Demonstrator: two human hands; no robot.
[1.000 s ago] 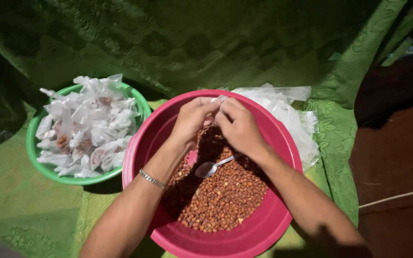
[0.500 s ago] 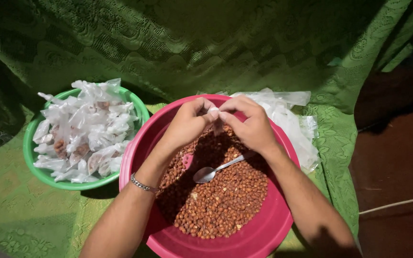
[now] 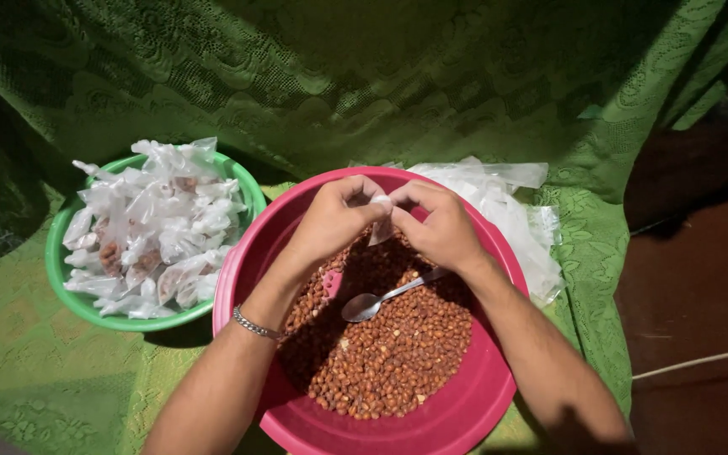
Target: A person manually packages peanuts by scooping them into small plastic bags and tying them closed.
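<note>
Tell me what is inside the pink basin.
The pink basin holds reddish-brown peanuts with a metal spoon lying on them. The hands and forearms cover part of the heap.

I see green bowl heaped with filled plastic packets, green lace cloth, white cord on brown floor.

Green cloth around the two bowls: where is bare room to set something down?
Bare green cloth lies in front of the green bowl, left of the pink bowl. Crowded: the bowls nearly touch, empty plastic bags fill the right, and both hands hover above the peanuts and spoon.
</note>
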